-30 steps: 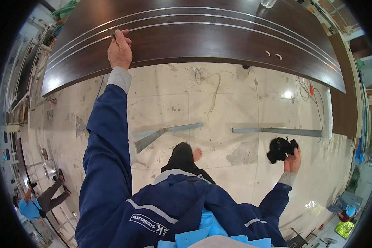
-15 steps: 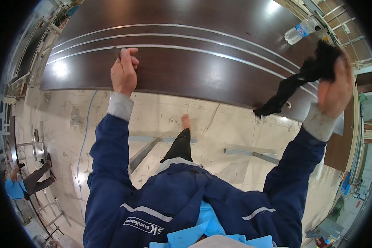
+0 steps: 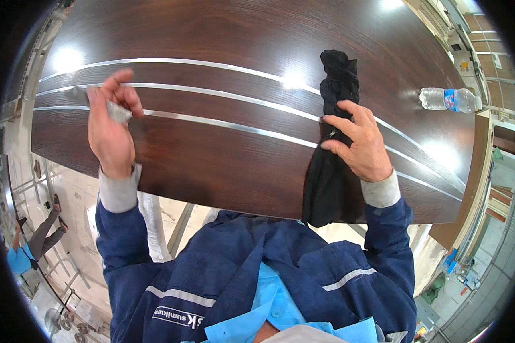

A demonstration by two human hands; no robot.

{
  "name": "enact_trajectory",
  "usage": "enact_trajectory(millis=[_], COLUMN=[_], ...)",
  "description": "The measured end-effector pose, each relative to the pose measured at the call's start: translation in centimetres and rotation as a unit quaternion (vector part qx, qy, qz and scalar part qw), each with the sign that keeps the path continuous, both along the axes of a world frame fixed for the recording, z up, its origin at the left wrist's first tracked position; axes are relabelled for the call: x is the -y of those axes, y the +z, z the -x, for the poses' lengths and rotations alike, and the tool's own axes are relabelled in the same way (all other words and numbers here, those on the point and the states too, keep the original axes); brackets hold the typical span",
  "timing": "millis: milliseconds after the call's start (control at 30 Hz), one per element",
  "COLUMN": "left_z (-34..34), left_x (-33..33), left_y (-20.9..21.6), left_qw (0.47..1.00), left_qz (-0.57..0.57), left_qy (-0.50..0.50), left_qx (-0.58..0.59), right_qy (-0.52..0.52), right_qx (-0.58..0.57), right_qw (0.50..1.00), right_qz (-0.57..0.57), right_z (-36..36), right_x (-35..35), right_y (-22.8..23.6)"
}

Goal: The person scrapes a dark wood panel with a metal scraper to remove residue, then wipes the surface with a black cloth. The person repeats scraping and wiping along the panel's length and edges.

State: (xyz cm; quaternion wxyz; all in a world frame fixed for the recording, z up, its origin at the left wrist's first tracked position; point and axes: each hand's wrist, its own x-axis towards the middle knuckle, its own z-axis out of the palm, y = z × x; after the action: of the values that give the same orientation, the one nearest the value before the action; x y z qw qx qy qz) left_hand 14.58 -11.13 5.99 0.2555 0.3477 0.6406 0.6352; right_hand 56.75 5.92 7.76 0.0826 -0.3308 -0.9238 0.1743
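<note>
A dark brown wood-grain panel (image 3: 229,166) with three silvery strips (image 3: 223,67) running across it lies in front of me. Over its left part I hold my left hand (image 3: 111,134) raised, fingers partly curled around a small flat grey tool (image 3: 119,112). That hand is blurred, and the tool's exact kind cannot be made out. On the right, a bunched black cloth (image 3: 323,188) lies across the strips and hangs slightly over the near edge. My right hand (image 3: 363,143) grips its middle against the panel, thumb and fingers bent over the folds.
A clear plastic bottle (image 3: 440,99) with a blue label lies on its side at the panel's right. Brown boards (image 3: 463,200) stand beyond that edge. Far left, a person (image 3: 31,251) in a light blue shirt is near metal frames. A white leg (image 3: 153,226) shows below the near edge.
My right hand has brought the dangling black cloth leftward and down onto the panel. My left hand has lifted off the strip with the grey tool. The panel now appears closer to me.
</note>
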Motion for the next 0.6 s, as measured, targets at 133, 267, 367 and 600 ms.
enact_trajectory(millis=[133, 267, 367, 600], left_z=[1.3, 1.7, 1.8, 1.8], left_x=[-8.0, -12.7, -13.2, -13.7], left_y=[-0.4, -2.9, -4.4, -4.9], left_qw=[0.994, 0.977, 0.971, 0.981], left_qz=[-0.042, -0.079, -0.089, -0.082], left_qy=[0.039, 0.150, 0.205, 0.167], left_qx=[0.088, 0.130, 0.085, 0.048], right_qy=[-0.106, -0.129, -0.247, -0.004], right_qx=[-0.068, -0.238, -0.149, -0.163], right_qw=[0.992, 0.938, 0.946, 0.985], right_qz=[0.023, 0.217, 0.146, 0.057], right_z=[1.0, 3.6, 5.3, 6.3], right_x=[-3.6, -6.1, -7.6, -7.7], right_y=[-2.4, -3.3, -3.0, -3.6])
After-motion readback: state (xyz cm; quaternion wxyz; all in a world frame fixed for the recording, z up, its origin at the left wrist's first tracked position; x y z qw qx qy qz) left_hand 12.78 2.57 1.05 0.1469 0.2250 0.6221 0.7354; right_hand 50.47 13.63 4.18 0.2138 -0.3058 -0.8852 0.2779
